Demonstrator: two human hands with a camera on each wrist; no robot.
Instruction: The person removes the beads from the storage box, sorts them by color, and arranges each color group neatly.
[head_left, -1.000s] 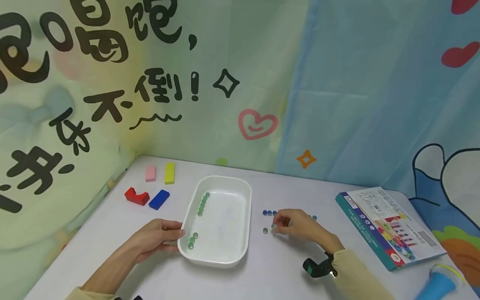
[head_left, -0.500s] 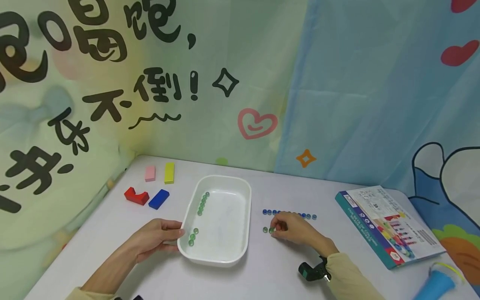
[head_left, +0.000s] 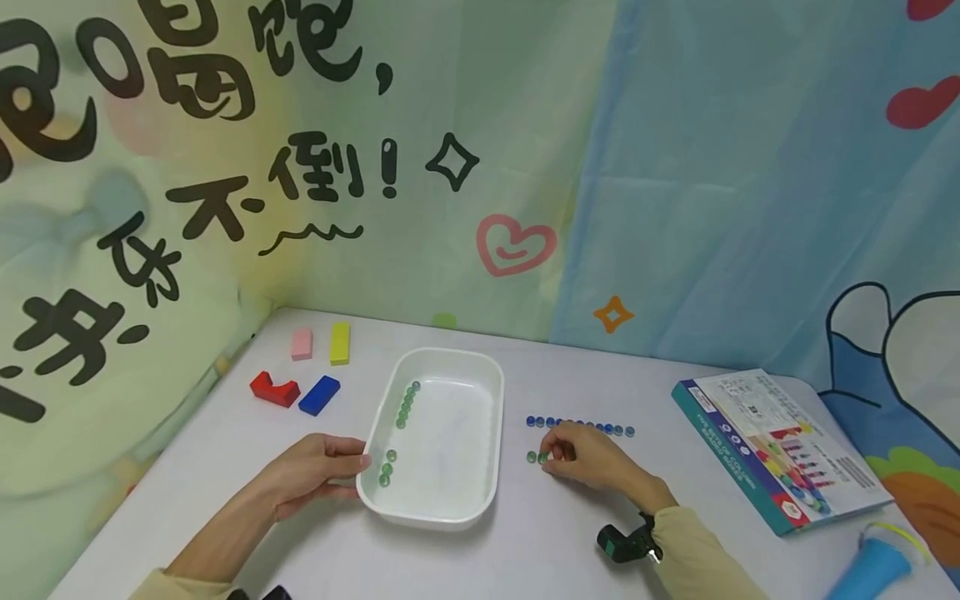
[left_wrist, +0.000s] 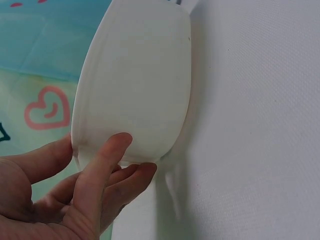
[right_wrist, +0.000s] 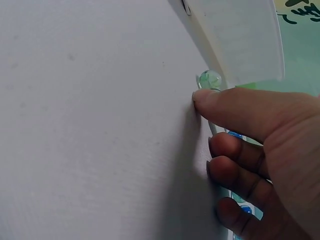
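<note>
A white tray [head_left: 491, 433] stands mid-table with several green marbles [head_left: 405, 404] inside, some along its left wall and three near the front left corner. My left hand [head_left: 322, 471] grips that corner, thumb against the tray wall [left_wrist: 135, 75] and fingers [left_wrist: 130, 180] curled beneath it. Right of the tray my right hand [head_left: 581, 454] pinches a green marble [head_left: 542, 457] against the table, next to another green marble [head_left: 531, 457]. In the right wrist view the thumb [right_wrist: 220, 102] touches the table beside a green marble [right_wrist: 210, 79]. Just behind lies a row of blue marbles [head_left: 577, 425].
Four blocks lie at the back left: pink [head_left: 302, 343], yellow [head_left: 340, 342], red [head_left: 273, 389], blue [head_left: 318, 395]. A flat game box [head_left: 780, 450] sits at the right with a blue cup [head_left: 870, 571] near the front right edge. A printed curtain hangs behind the table.
My right hand has come slightly left and down, bringing the green marble onto the table beside the other green one. The left hand and the tray have stayed still.
</note>
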